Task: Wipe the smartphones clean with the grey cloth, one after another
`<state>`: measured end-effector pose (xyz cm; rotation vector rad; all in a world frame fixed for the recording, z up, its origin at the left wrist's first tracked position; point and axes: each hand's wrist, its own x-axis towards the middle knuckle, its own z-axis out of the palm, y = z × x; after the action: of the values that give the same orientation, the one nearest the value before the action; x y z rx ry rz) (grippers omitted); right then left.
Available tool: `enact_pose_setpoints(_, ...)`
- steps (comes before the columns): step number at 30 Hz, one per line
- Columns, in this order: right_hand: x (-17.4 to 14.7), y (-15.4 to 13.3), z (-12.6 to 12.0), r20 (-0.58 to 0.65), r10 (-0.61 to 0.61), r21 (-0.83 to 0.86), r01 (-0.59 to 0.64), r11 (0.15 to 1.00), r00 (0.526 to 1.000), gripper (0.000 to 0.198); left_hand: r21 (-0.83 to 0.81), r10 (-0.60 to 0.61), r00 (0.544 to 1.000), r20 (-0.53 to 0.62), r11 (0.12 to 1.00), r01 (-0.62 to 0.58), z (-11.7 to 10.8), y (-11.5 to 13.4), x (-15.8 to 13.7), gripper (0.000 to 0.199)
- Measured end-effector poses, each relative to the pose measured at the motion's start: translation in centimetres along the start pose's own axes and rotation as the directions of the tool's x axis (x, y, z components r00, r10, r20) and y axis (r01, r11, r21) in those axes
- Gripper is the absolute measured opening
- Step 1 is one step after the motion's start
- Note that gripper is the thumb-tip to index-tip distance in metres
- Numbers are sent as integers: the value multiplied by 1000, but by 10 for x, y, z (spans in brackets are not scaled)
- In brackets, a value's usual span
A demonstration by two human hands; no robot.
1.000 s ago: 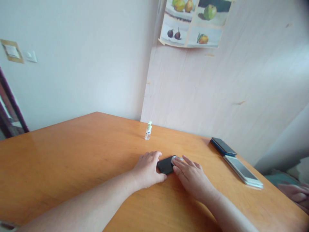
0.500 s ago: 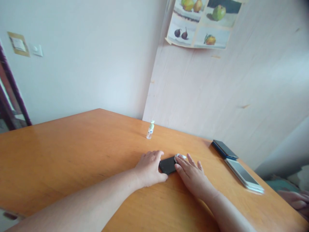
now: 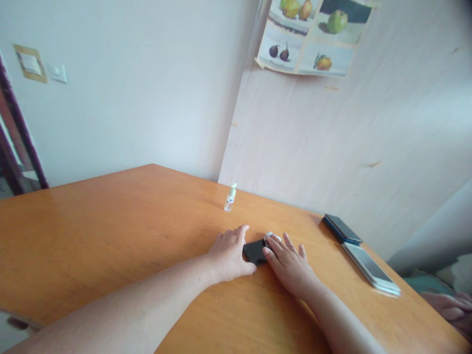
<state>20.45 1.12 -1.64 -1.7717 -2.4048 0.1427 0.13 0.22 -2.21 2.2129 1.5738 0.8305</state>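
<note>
A black smartphone [image 3: 254, 252] lies flat on the wooden table. My left hand [image 3: 230, 255] grips its left end, thumb on the near edge and fingers on the far edge. Under the fingertips of my right hand [image 3: 291, 265] is a crumpled white tissue [image 3: 273, 237], pressed onto the phone's right part. The ring and little fingers of that hand are spread away from it. My right hand hides the phone's right end. Beyond both hands, a small clear pump bottle [image 3: 229, 200] with a pale green top stands upright.
Toward the right edge of the table [image 3: 110, 211] lie a dark stack of devices [image 3: 342, 228] and a white stack of tablets or phones [image 3: 372, 268]. Behind the table are a wall and a panel with fruit pictures [image 3: 313, 39]. Part of another person's hand [image 3: 448, 305] shows at far right.
My right hand with the tissue has slid slightly left over the phone, covering more of its screen. My left hand keeps its grip on the phone. The view has shifted a little.
</note>
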Motion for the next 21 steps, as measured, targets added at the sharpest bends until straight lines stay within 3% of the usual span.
enact_pose_setpoints(2,-4,-1,-1,8,-16,-3,16,1000,1000,60,0,-1,1000,8,1000,1,-1,0,0,88)
enact_pose_setpoints(7,-19,-28,-7,111,-317,148,299,943,942,54,-3,30,999,29,1000,-30,0,-5,1,89)
enact_pose_setpoints(9,-15,-24,-5,90,-272,121,261,958,958,54,0,33,999,18,999,-33,0,-5,1,87)
enact_pose_setpoints(13,2,8,4,5,19,4,-19,1000,1000,58,10,24,1000,3,1000,-24,0,-3,0,86)
enact_pose_setpoints(15,2,16,5,-10,46,-14,-46,999,999,59,16,25,1000,8,1000,-25,0,-2,0,86)
enact_pose_setpoints(18,-11,3,0,35,-101,21,100,995,994,60,19,41,999,17,999,-42,-1,-3,1,82)
enact_pose_setpoints(21,-27,-20,-10,112,-309,121,295,948,945,59,12,62,998,18,998,-62,-2,-5,1,74)
